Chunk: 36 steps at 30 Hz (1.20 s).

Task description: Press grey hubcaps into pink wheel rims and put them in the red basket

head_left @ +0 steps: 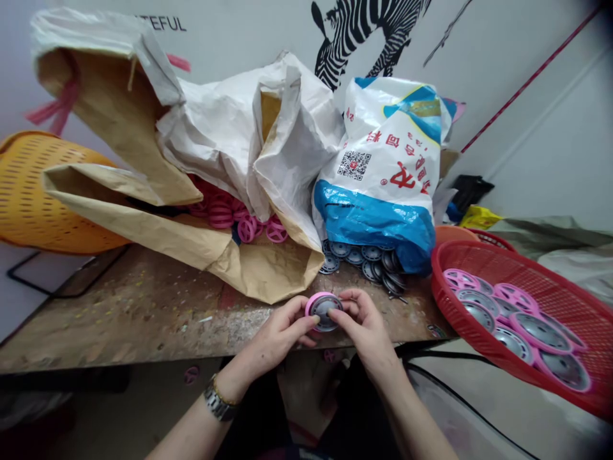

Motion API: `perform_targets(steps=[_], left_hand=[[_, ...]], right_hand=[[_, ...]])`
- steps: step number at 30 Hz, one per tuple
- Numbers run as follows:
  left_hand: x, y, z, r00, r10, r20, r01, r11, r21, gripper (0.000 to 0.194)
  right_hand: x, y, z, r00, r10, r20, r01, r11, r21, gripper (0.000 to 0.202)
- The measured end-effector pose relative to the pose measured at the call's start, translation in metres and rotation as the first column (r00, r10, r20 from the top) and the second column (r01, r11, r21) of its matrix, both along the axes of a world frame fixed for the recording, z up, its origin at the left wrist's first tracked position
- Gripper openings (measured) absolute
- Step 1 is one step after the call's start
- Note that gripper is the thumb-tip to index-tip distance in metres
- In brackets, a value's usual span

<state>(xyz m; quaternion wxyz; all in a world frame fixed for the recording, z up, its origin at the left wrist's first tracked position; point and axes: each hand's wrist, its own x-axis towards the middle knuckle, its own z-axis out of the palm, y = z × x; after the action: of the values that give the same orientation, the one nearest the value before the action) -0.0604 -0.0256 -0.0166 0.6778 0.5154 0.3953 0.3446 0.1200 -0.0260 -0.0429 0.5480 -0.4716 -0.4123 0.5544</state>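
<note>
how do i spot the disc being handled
Find the worn wooden tabletop. By its near edge, the left hand and right hand hold a pink-rimmed grey disc. Lookalikes lie in the red basket to the right; only this one is in hand.

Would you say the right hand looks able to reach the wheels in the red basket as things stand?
Probably yes: the wheels lie exposed in the open-topped red basket, on the same side as the right hand, though that hand is holding a pink-rimmed disc.

Wall lettering (168, 23) reads "TEFUL", its start covered; the sack (383, 214) bears "饲料" and a QR code (354, 165).
</note>
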Motion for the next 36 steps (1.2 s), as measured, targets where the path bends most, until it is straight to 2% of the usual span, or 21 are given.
perform_targets(steps=[3,9,14,17,20,22,27,32,36], left_hand=[[0.004,-0.003,-0.001,0.999,0.005,-0.034,-0.003,0.998,0.056,0.034],[0.015,-0.010,-0.002,0.989,0.062,-0.134,-0.040,0.986,0.162,0.030],[0.026,-0.016,-0.006,0.964,0.194,-0.182,-0.139,0.951,0.277,0.029],[0.030,-0.016,-0.005,0.964,0.193,-0.184,-0.145,0.959,0.243,0.028],[0.032,-0.015,0.000,0.983,0.075,-0.169,-0.047,0.985,0.167,0.026],[0.032,-0.014,0.003,0.986,0.027,-0.164,-0.005,0.991,0.136,0.032],[0.034,-0.016,0.002,0.992,0.064,-0.104,-0.057,0.996,0.070,0.038],[0.042,-0.020,-0.006,0.991,0.092,-0.094,-0.082,0.991,0.106,0.045],[0.049,-0.022,-0.005,0.985,0.076,-0.154,-0.058,0.992,0.114,0.057]], right_hand=[[0.002,-0.005,0.008,0.998,0.045,0.052,-0.045,0.999,-0.006,0.043],[0.004,-0.015,0.016,0.986,0.138,0.096,-0.137,0.990,-0.023,0.028],[0.003,-0.024,0.011,0.977,0.034,0.209,-0.048,0.997,0.060,0.015],[0.005,-0.024,0.006,0.982,0.037,0.182,-0.045,0.998,0.036,0.020],[0.008,-0.021,0.005,0.994,0.022,0.108,-0.021,1.000,-0.010,0.030],[0.011,-0.020,0.007,0.997,0.004,0.082,-0.002,1.000,-0.024,0.034],[0.012,-0.028,0.013,0.992,0.099,0.081,-0.100,0.995,0.008,0.027],[0.011,-0.037,0.015,0.987,-0.056,0.148,0.047,0.997,0.066,0.017],[0.016,-0.040,0.020,0.985,-0.059,0.162,0.052,0.998,0.044,0.019]])
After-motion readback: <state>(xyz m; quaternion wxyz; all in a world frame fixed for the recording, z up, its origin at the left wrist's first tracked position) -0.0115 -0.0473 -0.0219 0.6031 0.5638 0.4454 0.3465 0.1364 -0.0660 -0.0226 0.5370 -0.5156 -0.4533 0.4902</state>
